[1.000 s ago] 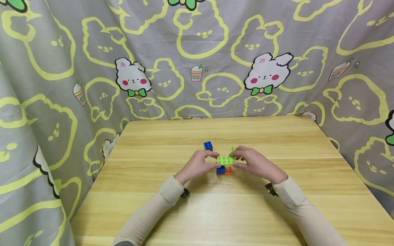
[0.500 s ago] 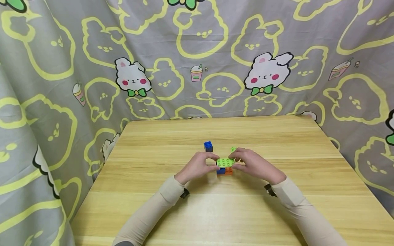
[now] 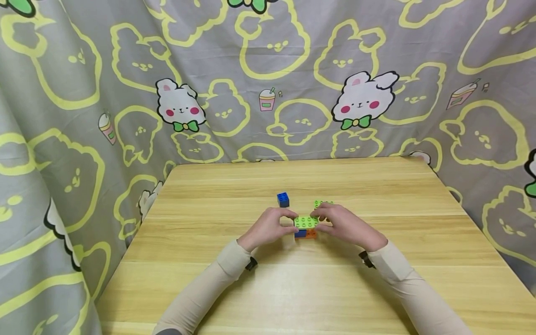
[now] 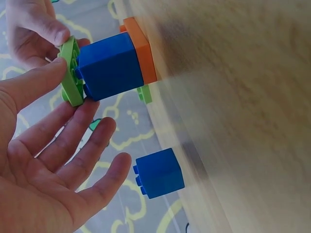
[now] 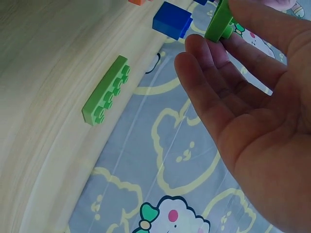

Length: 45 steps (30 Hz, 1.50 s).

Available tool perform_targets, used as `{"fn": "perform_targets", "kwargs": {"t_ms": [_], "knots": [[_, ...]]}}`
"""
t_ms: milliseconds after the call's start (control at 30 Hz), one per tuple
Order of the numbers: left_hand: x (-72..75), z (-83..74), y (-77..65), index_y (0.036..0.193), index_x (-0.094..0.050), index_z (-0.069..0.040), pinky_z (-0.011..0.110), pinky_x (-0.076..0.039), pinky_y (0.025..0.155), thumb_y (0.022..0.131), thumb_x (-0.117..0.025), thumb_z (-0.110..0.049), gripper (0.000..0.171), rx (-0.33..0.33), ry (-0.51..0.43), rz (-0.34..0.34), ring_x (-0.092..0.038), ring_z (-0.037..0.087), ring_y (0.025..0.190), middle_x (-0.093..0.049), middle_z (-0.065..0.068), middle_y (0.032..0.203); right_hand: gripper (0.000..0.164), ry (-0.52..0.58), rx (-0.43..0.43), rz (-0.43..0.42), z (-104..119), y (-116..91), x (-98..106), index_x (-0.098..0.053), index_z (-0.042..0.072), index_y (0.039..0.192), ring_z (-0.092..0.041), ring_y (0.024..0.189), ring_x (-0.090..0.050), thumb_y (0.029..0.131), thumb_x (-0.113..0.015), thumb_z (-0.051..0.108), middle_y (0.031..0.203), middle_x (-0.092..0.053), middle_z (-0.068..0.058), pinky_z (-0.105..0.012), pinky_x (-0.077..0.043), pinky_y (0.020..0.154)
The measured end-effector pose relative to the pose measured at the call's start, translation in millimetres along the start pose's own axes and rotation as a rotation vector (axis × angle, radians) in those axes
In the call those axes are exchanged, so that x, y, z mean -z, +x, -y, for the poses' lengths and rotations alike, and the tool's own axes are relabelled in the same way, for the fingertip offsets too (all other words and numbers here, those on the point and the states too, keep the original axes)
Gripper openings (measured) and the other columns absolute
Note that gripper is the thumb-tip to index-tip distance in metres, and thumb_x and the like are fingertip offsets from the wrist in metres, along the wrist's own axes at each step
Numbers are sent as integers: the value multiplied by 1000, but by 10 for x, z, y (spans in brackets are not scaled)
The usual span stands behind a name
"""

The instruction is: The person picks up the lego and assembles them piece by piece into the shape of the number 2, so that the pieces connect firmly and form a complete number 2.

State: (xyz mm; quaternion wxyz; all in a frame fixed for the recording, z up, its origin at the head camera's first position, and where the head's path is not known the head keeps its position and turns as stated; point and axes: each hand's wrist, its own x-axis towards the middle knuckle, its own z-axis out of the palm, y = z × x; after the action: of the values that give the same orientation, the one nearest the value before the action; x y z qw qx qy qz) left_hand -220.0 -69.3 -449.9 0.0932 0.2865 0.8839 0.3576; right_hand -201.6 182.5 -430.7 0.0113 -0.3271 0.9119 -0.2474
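My left hand [image 3: 270, 227] pinches the left end of a light green building-block plate [image 3: 306, 223] between thumb and fingers. At the other end, my right hand [image 3: 345, 224] grips the same plate. It lies studs up over a blue brick [image 4: 111, 67], which sits on an orange plate [image 4: 141, 48] on the table. In the left wrist view, the green plate leans slightly against the blue brick's studs; whether it is fully seated I cannot tell. The right half of the orange plate shows bare studs in the head view.
A loose blue brick [image 3: 283, 199] stands behind the left hand. Behind the right hand a second green plate [image 5: 106, 92] lies on the wooden table [image 3: 284, 288]. A patterned curtain [image 3: 268, 130] hangs along the table's back and sides.
Both hands have shifted slightly toward the person and left with the green plate, now lower over the blue brick. More of the second green plate shows behind the right hand.
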Motion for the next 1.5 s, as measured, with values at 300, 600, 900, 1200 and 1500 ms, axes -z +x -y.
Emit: {"fn": "perform_targets", "kwargs": {"t_ms": [300, 600, 900, 1200, 1500], "knots": [[0, 18, 3, 120, -75, -11, 38, -54, 91, 92, -79, -22, 30, 1, -5, 7, -67, 22, 113, -75, 3, 118, 29, -1, -4, 11, -1, 9, -30, -72, 4, 119, -22, 96, -69, 92, -77, 12, 111, -69, -7, -37, -59, 81], [9, 39, 2, 118, -76, -12, 44, -54, 95, 92, -79, -20, 28, -4, -33, 17, -67, 22, 111, -74, 1, 115, 29, -13, -8, 11, 6, 15, -49, -72, 4, 119, -22, 96, -69, 92, -78, 13, 112, -69, -7, -37, -59, 81], [9, 60, 8, 120, -75, -11, 38, -54, 94, 93, -78, -20, 29, -14, -17, 23, -68, 22, 109, -74, 0, 115, 29, -8, 5, 11, 8, 18, -53, -72, 4, 120, -23, 95, -69, 92, -77, 13, 110, -69, -8, -36, -59, 79], [17, 68, 10, 123, -74, -10, 34, -55, 94, 94, -76, -21, 30, -5, -10, 33, -69, 20, 109, -75, 2, 117, 30, -7, -9, 12, 18, 14, -65, -72, 4, 121, -20, 95, -69, 92, -77, 14, 109, -69, -5, -34, -58, 78], [37, 47, 3, 123, -73, -7, 39, -56, 94, 95, -76, -19, 30, 1, -20, 46, -68, 18, 103, -74, 3, 116, 30, 1, -5, 13, 29, 10, -67, -72, 4, 121, -22, 96, -69, 93, -76, 15, 109, -68, -5, -34, -58, 79]]}}
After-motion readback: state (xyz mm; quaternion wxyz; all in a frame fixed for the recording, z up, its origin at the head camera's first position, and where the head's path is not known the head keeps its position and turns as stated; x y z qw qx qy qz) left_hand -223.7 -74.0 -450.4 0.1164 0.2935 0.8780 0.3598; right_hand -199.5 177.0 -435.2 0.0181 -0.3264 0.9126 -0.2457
